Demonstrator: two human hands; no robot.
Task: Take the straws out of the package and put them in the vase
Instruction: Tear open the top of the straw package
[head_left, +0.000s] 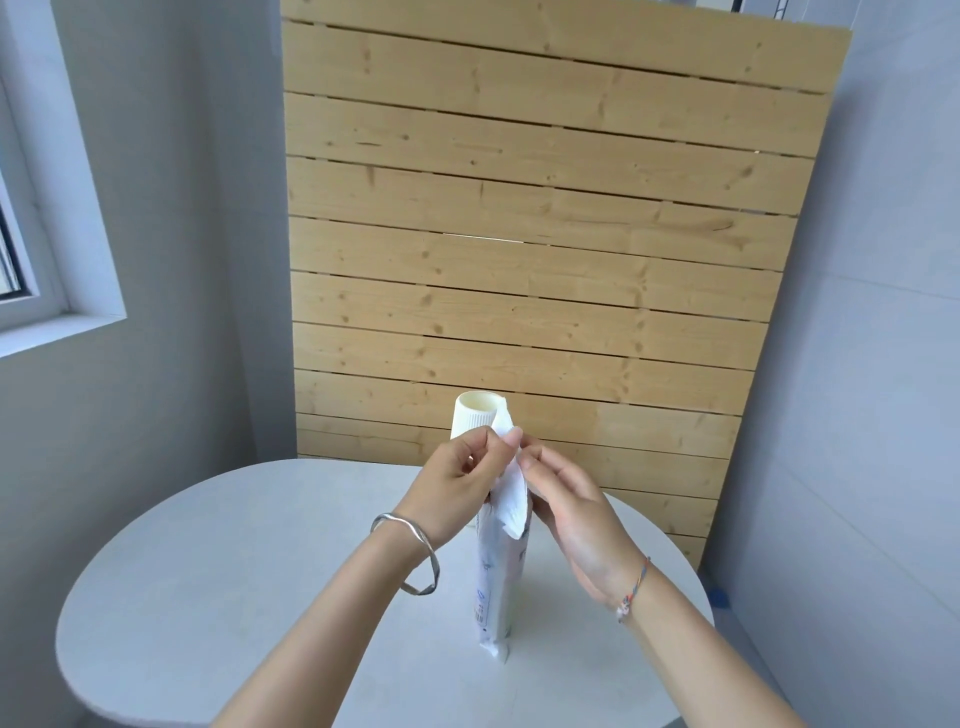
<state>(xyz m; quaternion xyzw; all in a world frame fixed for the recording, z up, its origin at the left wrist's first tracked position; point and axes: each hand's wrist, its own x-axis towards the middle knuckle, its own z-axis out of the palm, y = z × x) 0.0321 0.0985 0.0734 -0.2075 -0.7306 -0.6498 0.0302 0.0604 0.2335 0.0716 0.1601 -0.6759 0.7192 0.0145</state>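
A tall white straw package (496, 582) stands upright on the round white table (249, 571), its bottom end resting on the tabletop. My left hand (457, 488) and my right hand (566, 499) both pinch the package's top flap, one on each side. Its torn top edge sticks up between my fingertips. Straws inside are hidden by the wrapper. Right behind my hands stands a cream ribbed vase (475, 415), only its open upper part showing.
A pale wooden slat panel (545, 234) leans against the wall behind the table. A window (31, 249) is at the left. Grey walls close in on both sides, and some floor shows at the far right.
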